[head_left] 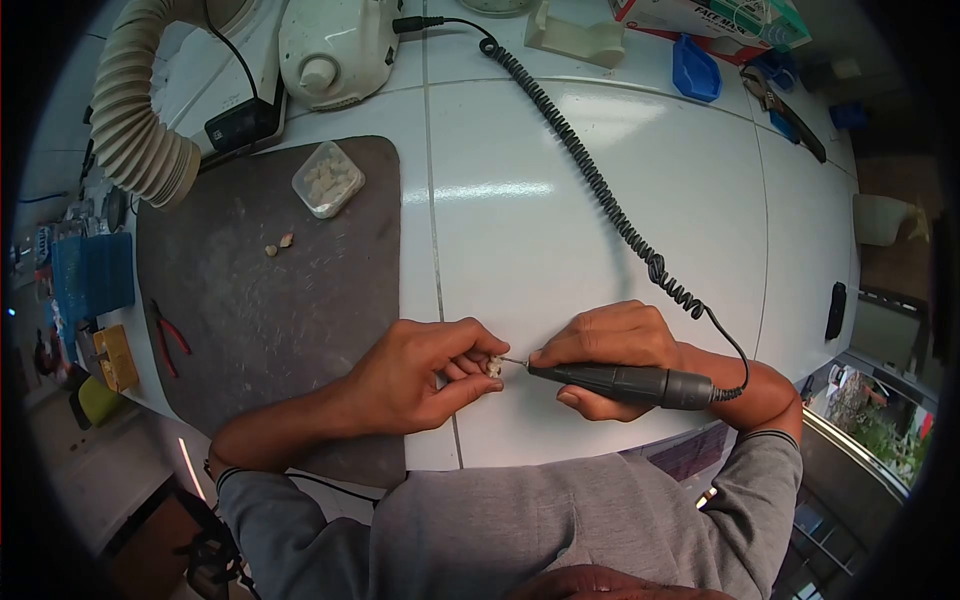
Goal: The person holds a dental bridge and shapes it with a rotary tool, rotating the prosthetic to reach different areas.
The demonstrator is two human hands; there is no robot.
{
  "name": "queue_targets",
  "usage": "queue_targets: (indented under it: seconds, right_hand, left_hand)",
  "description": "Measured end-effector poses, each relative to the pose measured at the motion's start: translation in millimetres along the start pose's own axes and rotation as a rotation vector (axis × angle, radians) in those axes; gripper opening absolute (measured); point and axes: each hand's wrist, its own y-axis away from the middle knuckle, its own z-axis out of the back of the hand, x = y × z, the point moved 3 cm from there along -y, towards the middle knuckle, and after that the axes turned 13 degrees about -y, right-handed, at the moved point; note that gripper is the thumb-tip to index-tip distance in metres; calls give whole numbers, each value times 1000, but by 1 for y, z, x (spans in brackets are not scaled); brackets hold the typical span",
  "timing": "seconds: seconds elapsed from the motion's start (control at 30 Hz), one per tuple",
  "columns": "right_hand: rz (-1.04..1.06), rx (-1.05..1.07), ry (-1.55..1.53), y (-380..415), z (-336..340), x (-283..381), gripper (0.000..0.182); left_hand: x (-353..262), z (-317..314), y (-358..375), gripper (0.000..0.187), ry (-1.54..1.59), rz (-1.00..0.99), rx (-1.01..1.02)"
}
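My left hand (432, 375) pinches a small cream-coloured piece (494, 367) between thumb and fingers; its exact kind is too small to make out. My right hand (612, 355) is wrapped round a black rotary handpiece (640, 384), held almost level. From its nose a thin metal bit (514, 361) points left and meets or nearly meets the piece. A coiled black cord (600, 185) runs from the handpiece's rear up to a white control unit (335, 55).
On the dark mat (270, 350) are a clear tub of pale pieces (328, 180), two small loose bits (278, 246) and red-handled pliers (168, 340). A ribbed hose (140, 120) hangs at upper left. A blue tray (696, 70) and a box (700, 20) stand at the back right.
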Motion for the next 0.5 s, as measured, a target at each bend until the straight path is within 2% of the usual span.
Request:
queue_targets:
  seconds: [0.5]
  right_hand:
    - [-15,6,6,1,0,-1,33]
  left_hand:
    - [0,0,0,33,-1,10,-4]
